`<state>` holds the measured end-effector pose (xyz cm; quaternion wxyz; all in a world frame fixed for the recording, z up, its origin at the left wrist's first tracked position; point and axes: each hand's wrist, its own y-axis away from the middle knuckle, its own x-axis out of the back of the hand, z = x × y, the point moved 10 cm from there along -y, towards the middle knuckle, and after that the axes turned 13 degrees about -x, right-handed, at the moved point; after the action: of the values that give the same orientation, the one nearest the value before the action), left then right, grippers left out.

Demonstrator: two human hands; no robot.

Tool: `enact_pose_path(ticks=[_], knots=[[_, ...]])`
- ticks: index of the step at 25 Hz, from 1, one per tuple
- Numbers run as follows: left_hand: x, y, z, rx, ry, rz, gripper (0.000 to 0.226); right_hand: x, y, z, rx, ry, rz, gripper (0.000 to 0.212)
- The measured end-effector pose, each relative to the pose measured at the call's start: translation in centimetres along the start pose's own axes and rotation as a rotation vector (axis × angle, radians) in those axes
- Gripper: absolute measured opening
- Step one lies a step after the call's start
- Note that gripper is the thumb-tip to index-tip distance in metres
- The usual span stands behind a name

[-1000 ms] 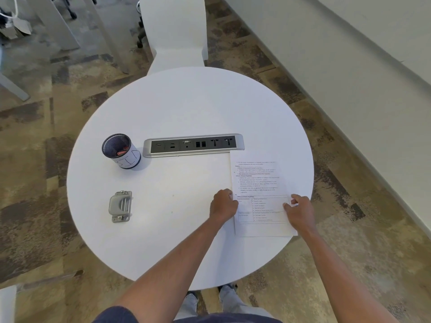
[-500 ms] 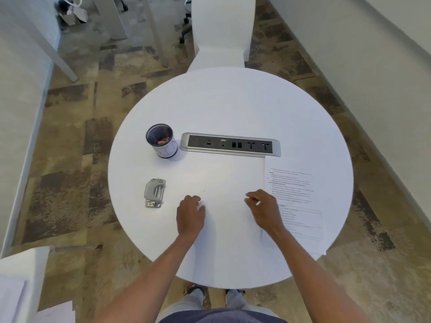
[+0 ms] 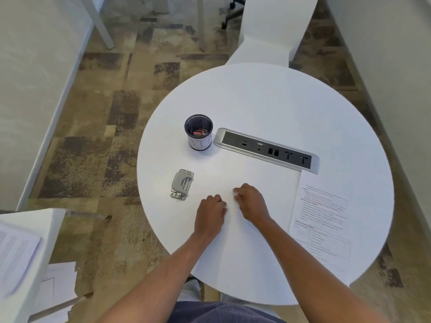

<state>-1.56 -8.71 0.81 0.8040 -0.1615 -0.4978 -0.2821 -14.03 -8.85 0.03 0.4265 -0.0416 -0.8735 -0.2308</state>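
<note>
Left hand (image 3: pixel 211 214) and right hand (image 3: pixel 250 202) rest side by side, mid-frame, on the round table (image 3: pixel 268 101).
Their fingers are curled under; I cannot tell whether they pinch anything. The printed sheet (image 3: pixel 324 217) lies flat at lower right, apart from them, with a grey punch (image 3: pixel 182 184) to the left. Farther up, a mesh cup (image 3: pixel 198 132) stands beside the socket strip (image 3: pixel 267 150).
</note>
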Motion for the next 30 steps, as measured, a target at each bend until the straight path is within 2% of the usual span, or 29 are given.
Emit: enact_pose_path(ticks=[7,9,11,14,17,22,26,30], knots=[[0.0,-0.8,0.7,-0.094,-0.104,-0.067,0.017,-0.2,-0.8,-1.1,0.038,0.13,0.034,0.019],[-0.3,-1.0,0.3,-0.085,-0.055,-0.084,0.017,-0.3,-0.9,-1.5,0.057,0.205,0.034,0.02],[-0.5,-0.9,-1.1,0.016,0.083,-0.074,0.022,-0.7,-1.0,-2.0,0.081,0.302,0.021,0.02],[-0.2,0.3,-4.1,0.228,0.286,0.033,0.016,-1.2,-0.8,-2.6,0.105,0.385,0.012,0.016],[0.0,1.3,-5.6,0.29,0.386,0.101,0.011,-1.5,-0.3,-2.8,0.13,0.455,0.027,0.013],[-1.0,0.4,-2.9,0.166,0.278,-0.084,0.013,-2.2,-0.1,-2.7,0.17,0.506,-0.008,0.009],[-0.7,-0.4,-0.3,0.003,0.066,-0.092,0.017,-2.2,-1.0,-2.5,0.177,0.514,-0.04,0.008],[-0.1,-0.9,0.7,-0.03,-0.044,-0.09,0.023,-2.0,-1.0,-2.3,0.215,0.493,-0.048,0.011]])
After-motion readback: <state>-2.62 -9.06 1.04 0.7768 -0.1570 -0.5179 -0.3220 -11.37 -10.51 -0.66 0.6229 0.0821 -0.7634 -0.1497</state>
